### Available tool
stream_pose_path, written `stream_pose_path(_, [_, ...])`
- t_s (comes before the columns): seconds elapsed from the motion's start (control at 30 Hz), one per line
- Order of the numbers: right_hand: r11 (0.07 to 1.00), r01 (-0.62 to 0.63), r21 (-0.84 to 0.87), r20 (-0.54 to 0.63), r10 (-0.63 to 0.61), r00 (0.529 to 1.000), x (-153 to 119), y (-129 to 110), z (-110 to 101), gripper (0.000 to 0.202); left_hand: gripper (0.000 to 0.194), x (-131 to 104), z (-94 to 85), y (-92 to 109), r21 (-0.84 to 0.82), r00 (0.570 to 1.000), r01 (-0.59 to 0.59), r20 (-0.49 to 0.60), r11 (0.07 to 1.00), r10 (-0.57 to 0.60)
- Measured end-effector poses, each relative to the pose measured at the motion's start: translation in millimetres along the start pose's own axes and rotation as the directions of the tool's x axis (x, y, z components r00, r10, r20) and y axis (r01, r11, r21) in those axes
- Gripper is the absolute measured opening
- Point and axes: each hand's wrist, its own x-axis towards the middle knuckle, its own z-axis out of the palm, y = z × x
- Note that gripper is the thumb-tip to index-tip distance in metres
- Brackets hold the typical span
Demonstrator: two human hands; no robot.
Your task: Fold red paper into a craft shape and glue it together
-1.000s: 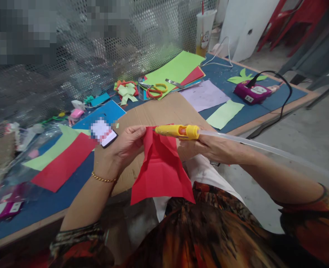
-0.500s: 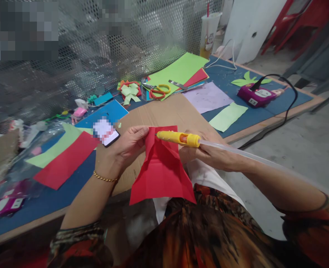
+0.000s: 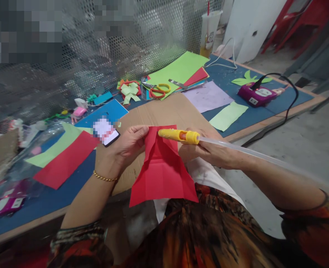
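Note:
A folded sheet of red paper (image 3: 164, 178) hangs over the front edge of the cardboard, creased and flaring wider toward me. My left hand (image 3: 132, 143) pinches its upper left edge between thumb and fingers. My right hand (image 3: 214, 152) is closed round a yellow hot glue gun (image 3: 179, 136), whose handle is hidden behind its body. Out of the gun's back end runs a long clear glue stick (image 3: 237, 148), passing above my right forearm. The gun's nozzle end is at the top of the red paper, near the fold; whether it touches I cannot tell.
Cardboard (image 3: 164, 108) lies on the blue table. Scissors (image 3: 160, 90), green paper (image 3: 181, 70) and lilac paper (image 3: 207, 96) lie behind. A phone (image 3: 107, 134) and a red strip (image 3: 66, 160) are at left. A purple power socket (image 3: 256, 95) with a black cable stands right, near a drink cup (image 3: 209, 33).
The glue gun's tip has shifted slightly right and up along the paper's top. The lower right corner of the red paper has swung a little to the right. My left hand keeps its hold.

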Motion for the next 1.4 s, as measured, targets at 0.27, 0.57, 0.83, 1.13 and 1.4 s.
stream_pose_path(0.27, [1.000, 0.001, 0.029, -0.038, 0.000, 0.999, -1, -2, -4, 0.021, 0.043, 1, -0.2, 2, 0.034, 1.000, -0.001, -0.024, 0.999, 0.002])
stream_pose_path(0.57, [0.999, 0.035, 0.034, -0.075, -0.032, 0.997, 1, 1, -3, 0.024, 0.038, 0, 0.3, 1, 0.016, 1.000, 0.005, -0.016, 1.000, -0.005])
stream_pose_path(0.83, [0.991, 0.133, 0.004, -0.035, -0.133, 0.991, -5, 0, 1, 0.022, 0.042, 4, -0.6, 2, 0.021, 0.999, -0.007, -0.051, 1.000, 0.008])
stream_pose_path(1.13, [0.967, 0.255, 0.024, -0.054, -0.254, 0.966, -6, 8, 10, 0.032, 0.045, 4, 0.8, 1, 0.023, 0.997, -0.007, -0.078, 1.000, 0.009])
stream_pose_path(1.4, [0.990, 0.131, -0.055, -0.049, -0.133, 0.990, -2, 8, 7, 0.031, 0.041, 3, 0.6, 1, 0.024, 0.996, 0.008, -0.087, 1.000, -0.006])
